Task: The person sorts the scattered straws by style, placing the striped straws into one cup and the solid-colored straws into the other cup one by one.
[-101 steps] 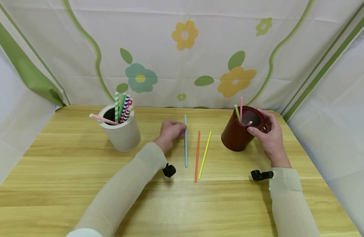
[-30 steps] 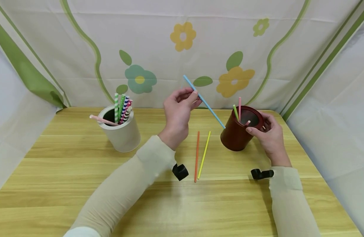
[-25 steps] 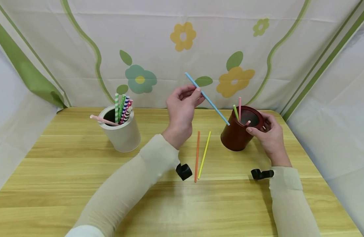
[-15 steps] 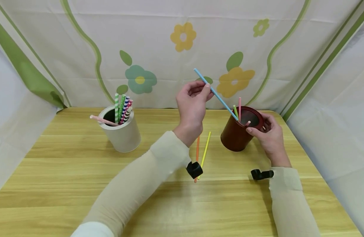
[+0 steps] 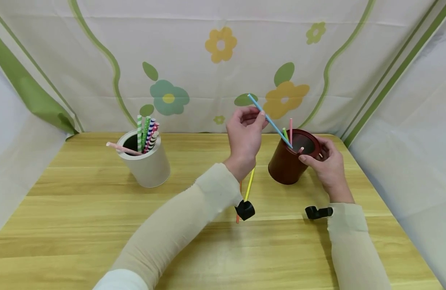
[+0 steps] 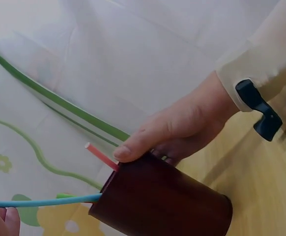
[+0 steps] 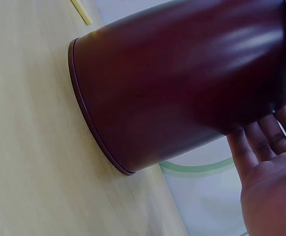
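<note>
A blue straw (image 5: 273, 124) is pinched between the thumb and fingers of my left hand (image 5: 244, 141). It slants down to the right, its lower end just inside the mouth of a dark red cup (image 5: 285, 171). My right hand (image 5: 329, 167) grips the cup at its right side, thumb on the near rim; in the right wrist view its fingers (image 7: 246, 150) lie along the wall. Out of the cup stick a green straw (image 5: 285, 134), a pink straw (image 5: 291, 131) and another short pinkish end (image 5: 301, 150). The cup stands upright on the table.
A white cup (image 5: 150, 171) at the left holds several patterned straws (image 5: 150, 135), with a pale pink straw (image 5: 121, 149) leaning over its rim. A yellow straw (image 5: 249, 185) and an orange straw (image 5: 237, 219) lie on the wooden table (image 5: 99, 209), partly behind my left arm.
My left hand has lifted the blue straw off the table and carried it right to the dark red cup. Its lower end has passed inside the rim. My right hand has kept its grip.
</note>
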Action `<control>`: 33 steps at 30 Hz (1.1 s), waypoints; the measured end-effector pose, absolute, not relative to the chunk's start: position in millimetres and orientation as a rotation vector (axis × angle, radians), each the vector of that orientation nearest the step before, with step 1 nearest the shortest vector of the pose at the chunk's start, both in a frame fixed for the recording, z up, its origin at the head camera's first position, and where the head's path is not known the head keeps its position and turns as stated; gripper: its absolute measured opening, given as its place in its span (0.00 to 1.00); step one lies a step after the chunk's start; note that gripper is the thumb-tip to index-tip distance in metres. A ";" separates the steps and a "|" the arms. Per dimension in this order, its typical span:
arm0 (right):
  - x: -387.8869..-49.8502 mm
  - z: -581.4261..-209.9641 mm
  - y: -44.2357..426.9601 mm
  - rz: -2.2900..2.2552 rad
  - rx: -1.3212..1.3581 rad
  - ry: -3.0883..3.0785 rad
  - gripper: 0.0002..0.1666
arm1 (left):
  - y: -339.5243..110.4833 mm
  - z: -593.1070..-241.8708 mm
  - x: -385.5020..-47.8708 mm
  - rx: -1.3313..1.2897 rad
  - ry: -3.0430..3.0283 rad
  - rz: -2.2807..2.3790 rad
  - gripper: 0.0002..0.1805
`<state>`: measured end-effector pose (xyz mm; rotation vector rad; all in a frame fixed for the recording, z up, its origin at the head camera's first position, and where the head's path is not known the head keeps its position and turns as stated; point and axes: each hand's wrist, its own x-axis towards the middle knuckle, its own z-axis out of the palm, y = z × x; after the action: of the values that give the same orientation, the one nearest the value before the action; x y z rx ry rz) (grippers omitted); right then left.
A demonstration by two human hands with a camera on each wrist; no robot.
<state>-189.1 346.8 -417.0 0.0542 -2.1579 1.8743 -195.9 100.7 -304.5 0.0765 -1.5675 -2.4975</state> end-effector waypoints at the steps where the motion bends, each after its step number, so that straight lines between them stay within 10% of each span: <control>1: -189.2 -417.4 346.9 1.878 0.057 -2.153 0.38 | 101.9 -306.3 -196.2 0.069 -1.588 -2.493 0.06; 33: -187.7 -417.0 345.6 1.901 0.047 -2.137 0.35 | 140.0 -344.5 -192.9 -0.080 -2.017 -2.232 0.04</control>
<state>-187.7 345.6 -417.0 0.0467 -2.1372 1.9007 -192.9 140.0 -344.5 -0.0804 -2.0171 -2.2323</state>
